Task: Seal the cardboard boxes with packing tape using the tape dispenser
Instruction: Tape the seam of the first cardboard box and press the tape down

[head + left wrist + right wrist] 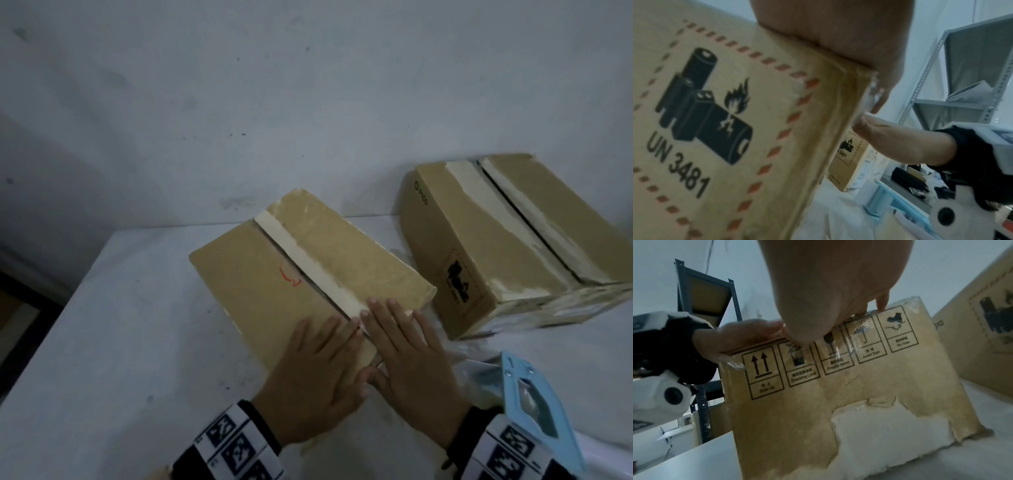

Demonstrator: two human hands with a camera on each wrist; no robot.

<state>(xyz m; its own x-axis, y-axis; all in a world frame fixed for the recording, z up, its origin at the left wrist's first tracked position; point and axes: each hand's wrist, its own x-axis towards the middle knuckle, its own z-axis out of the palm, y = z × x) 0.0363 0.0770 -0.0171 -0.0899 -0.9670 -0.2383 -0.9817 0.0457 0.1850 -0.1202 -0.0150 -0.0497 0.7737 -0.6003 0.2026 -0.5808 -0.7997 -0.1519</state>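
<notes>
A brown cardboard box (260, 284) lies on the white table (120, 325) in front of me, its two top flaps meeting at a dark seam with a pale torn strip beside it. My left hand (318, 363) lies flat on the left flap at the near end. My right hand (407, 349) lies flat on the right flap, fingers straight. The thumbs nearly meet over the seam. The box's near side (838, 394) carries handling symbols; another side (715, 113) shows a battery warning label. A light blue tape dispenser (534, 404) lies on the table by my right wrist.
A second, larger cardboard box (507, 246) stands at the right rear, its top seam gaping and edged with torn pale strips. Metal shelving (972, 81) stands beyond the table. The white wall (308, 102) rises directly behind both boxes.
</notes>
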